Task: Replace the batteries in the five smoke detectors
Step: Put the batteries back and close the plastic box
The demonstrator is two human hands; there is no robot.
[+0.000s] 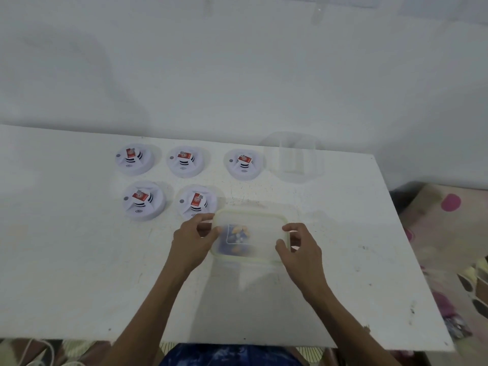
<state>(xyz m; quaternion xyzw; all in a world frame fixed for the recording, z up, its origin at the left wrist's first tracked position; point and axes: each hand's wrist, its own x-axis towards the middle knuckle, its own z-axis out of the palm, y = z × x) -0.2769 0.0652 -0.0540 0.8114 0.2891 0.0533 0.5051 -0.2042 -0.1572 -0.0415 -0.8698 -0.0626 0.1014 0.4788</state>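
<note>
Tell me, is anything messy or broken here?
Nothing stands out. The five smoke detectors sit flat in two neat rows, three behind and two in front. The left hand and right hand grip the plastic box by its sides, and nothing has spilled. The table only shows small dark specks.

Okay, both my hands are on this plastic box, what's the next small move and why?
Probably pry the lid off the plastic box. The left hand and right hand grip its opposite edges, the lid looks still on, and the batteries inside show only dimly through it.
</note>
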